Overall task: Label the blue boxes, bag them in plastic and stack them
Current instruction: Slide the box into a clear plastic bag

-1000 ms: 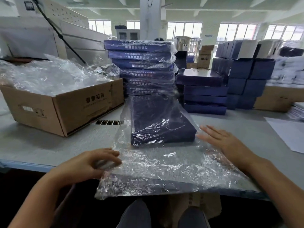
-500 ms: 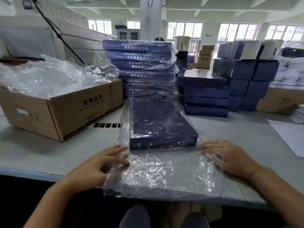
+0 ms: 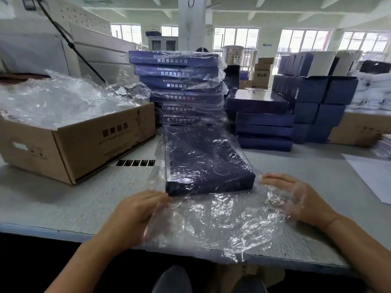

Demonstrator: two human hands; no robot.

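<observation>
A flat dark blue box lies lengthwise on the grey table, inside a clear plastic bag whose loose open end spreads toward me over the table's front edge. My left hand is at the box's near left corner, its fingers curled on the bag's left edge. To the right of the box's near right corner lies my right hand, fingers fairly straight, with film draped over it. Behind the box stands a stack of bagged blue boxes.
A cardboard carton full of loose plastic bags sits at the left. A strip of black labels lies beside the bag. Unbagged blue boxes are stacked at the right back, with more boxes, cartons and white paper further right.
Both hands slid forward along the bag toward the box's near corners. The bag's loose end now lies flatter and the box sits deeper in it.
</observation>
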